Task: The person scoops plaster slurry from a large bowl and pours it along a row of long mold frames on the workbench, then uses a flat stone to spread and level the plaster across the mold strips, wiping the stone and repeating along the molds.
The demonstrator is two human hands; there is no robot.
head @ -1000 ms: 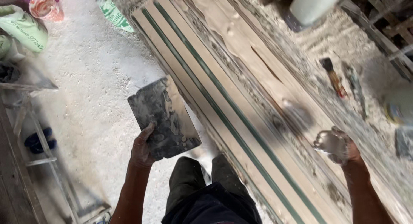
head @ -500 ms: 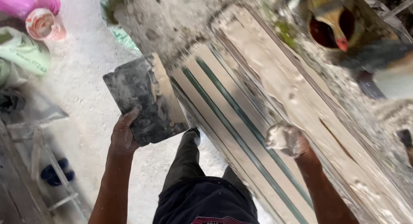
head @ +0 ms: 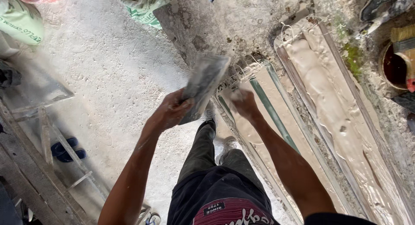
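My left hand point(head: 173, 109) grips a flat grey board point(head: 203, 84) caked with plaster, tilted on edge toward the bench. My right hand point(head: 243, 102), white with plaster, is closed just beside the board at the near end of a long mould point(head: 276, 134) that has a green strip running along it. What the right hand holds is hidden by blur. A second long mould point(head: 333, 108) to the right is filled with wet beige plaster. My dark trousers show below, between my arms.
A rough plaster-crusted bench point(head: 225, 22) carries the moulds. A bucket with a brush point(head: 400, 61) stands at the far right. Green sacks point(head: 21, 22) lie at top left. A metal frame point(head: 47, 134) and blue sandals point(head: 67, 149) lie on the dusty floor.
The view has swung toward the near end of the moulds. My left hand has tilted the board on edge and brought it to the bench; my right hand has moved left to meet it.
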